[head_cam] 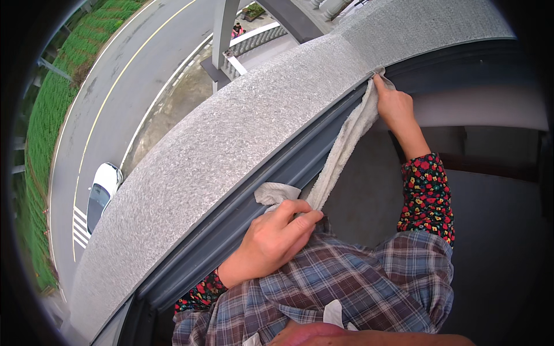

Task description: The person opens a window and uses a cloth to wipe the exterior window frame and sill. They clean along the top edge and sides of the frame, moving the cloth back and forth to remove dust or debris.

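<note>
A light grey cloth (346, 138) is stretched between my two hands, slanting across the dark metal window track (242, 203). My left hand (272, 238) grips its lower end, and a loose flap of the cloth lies over the track beside the fingers. Farther along, my right hand (396, 104) pinches the upper end, with the fingertips at the track's outer edge. The track has several long parallel grooves. A speckled grey stone ledge (225, 142) runs along its outer side.
Beyond the ledge, far below, are a curved road (117, 99), a white car (101, 194) and a balustrade (259, 41) with a seated person near it. A grey post (225, 30) rises outside. Dark floor (489, 233) lies on the inner side.
</note>
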Motion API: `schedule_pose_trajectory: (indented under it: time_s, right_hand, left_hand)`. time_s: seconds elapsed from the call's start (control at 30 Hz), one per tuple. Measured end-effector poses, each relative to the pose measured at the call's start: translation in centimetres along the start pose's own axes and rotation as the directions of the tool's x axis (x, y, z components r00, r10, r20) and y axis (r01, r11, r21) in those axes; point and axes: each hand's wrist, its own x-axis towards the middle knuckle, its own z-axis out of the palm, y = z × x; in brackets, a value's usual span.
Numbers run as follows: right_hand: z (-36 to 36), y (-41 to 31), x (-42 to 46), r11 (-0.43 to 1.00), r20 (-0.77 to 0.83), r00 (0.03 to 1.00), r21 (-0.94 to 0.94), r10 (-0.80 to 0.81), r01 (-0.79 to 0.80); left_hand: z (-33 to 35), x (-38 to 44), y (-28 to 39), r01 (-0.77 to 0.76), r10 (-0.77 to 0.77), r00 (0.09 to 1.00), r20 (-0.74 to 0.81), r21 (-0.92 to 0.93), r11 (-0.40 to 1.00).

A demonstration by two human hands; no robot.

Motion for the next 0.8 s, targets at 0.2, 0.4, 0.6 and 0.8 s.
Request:
schedule_pose_trajectory:
  time_s: [0.2, 0.4, 0.6, 0.8]
  right_hand:
    - [-0.2, -0.4, -0.3, 0.997, -0.077, 0.994, -0.005, 0.080, -0.081]
    - [-1.0, -0.6, -0.3, 0.997, -0.042, 0.997, -0.030, 0.068, -0.069]
    - [-0.8, -0.6, -0.4, 0.997, -0.049, 0.997, -0.046, 0.056, -0.058]
    - [-0.8, -0.5, -0.4, 0.998, -0.048, 0.997, -0.008, 0.060, -0.060]
  left_hand:
    - [0.0, 0.6, 0.4, -0.015, 0.015, 1.000, -0.005, 0.029, 0.999]
    - [-0.4, 0.6, 0.5, -0.010, 0.009, 1.000, 0.012, 0.021, 1.000]
    - [-0.4, 0.5, 0.6, -0.032, 0.033, 0.999, -0.009, 0.032, 0.999]
    - [-0.4, 0.2, 0.7, -0.015, 0.015, 1.000, -0.003, 0.020, 1.000]
